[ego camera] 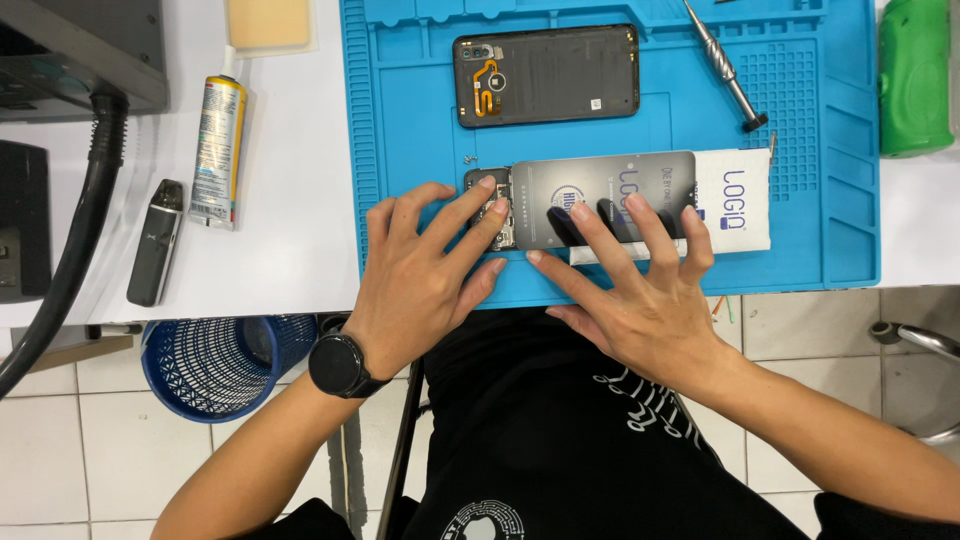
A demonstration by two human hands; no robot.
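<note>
our left hand [425, 265] and right hand [640, 290], both unclenched, press 2 sets of flat fingers on the opened dark smartphone [580, 200], seemingly gripping nothing, on the blue silicone mat [420, 120].

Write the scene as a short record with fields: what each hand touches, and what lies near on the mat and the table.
left hand: fingertips on the exposed end of the opened phone
right hand: fingers spread flat on the phone's dark panel
under the phone: white card
mat: blue, holds the phone
back cover: apart from the phone, inner side up, farther from the person
screwdriver: on the mat, right of the cover
glue tube: on the white table, left of the mat
</note>
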